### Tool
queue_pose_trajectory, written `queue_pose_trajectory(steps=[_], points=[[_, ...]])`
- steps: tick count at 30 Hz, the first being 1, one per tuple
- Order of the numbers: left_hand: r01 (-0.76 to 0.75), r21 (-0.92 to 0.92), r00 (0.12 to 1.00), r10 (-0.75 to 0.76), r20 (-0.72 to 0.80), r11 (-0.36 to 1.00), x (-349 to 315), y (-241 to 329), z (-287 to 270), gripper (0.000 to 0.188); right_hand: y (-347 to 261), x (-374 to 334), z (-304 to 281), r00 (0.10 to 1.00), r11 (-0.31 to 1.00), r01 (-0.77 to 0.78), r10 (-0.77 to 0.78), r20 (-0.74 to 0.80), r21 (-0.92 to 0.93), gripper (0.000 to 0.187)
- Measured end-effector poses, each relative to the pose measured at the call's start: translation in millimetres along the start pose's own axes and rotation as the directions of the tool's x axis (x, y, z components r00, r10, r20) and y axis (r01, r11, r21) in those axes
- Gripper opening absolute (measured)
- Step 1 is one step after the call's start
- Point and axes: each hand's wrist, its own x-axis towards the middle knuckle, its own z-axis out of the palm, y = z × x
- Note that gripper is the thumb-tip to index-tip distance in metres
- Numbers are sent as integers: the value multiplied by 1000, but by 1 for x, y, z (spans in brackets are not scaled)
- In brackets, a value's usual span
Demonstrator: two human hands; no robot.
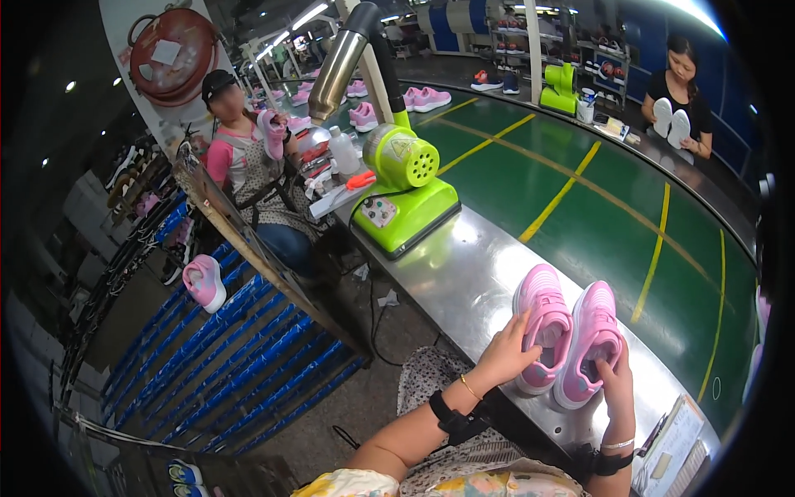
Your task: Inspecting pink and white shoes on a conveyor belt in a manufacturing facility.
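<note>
Holding two pink shoes (pixel 595 311) by the worktop's (pixel 472 277) near edge.
The left hand (pixel 509 354) is gripping the left shoe (pixel 543 287), the right hand (pixel 617 386) the right shoe (pixel 598 300); should either grip slip, a shoe could be toppling off that edge.

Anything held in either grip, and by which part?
Left grip: left pink sneaker, by the outer side of its ankle collar. Right grip: right pink sneaker, likewise by its collar's outer side.
</note>
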Motion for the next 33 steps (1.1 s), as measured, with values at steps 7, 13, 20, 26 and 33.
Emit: queue_pose_trajectory(steps=[7,13,20,26,33], points=[[169,-639,983,-81,165,750,-17,-12,-7,53,26,-16,-11,997,856,-75,55,55,512,51],[288,-957,956,-59,287,10,-38,-23,-13,45,47,-34,4,978,382,-200,18,209,902,47],[223,-974,968,108,225,34,-47,-22,-13,52,8,-40,30,945,323,-257,-114,307,911,46],[253,-967,956,143,256,42,-53,-21,-7,50,-4,-51,32,916,292,-266,-218,335,918,47],[325,-945,943,77,323,-19,-57,-17,-14,51,16,-44,35,955,360,-277,2,296,891,42]])
